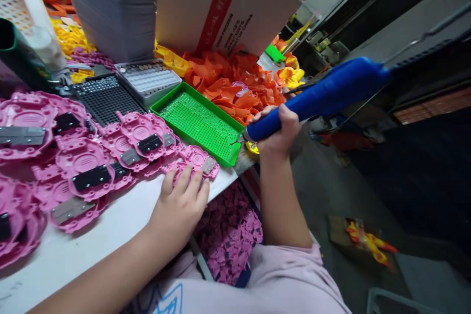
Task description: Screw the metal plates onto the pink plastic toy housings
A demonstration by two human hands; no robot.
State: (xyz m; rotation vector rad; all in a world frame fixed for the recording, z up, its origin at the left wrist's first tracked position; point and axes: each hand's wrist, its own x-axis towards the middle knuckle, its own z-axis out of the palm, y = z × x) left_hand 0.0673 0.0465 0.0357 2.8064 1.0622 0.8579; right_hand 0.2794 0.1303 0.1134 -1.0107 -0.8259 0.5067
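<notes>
My right hand is wrapped round a blue electric screwdriver. The screwdriver's tip points down-left at the near right corner of a green tray, which has a grid of small holes with screws in many of them. My left hand lies over a pink plastic shell near the table's edge, fingers spread and touching it; the thumb is hidden. More pink shells are spread out to the left, overlapping in rows, with screwed-on black plates and grey plates.
Behind the green tray are a black tray, a white tray and a heap of orange parts. A tall white stack and a carton stand behind. Below the table sits a bin of pink pieces.
</notes>
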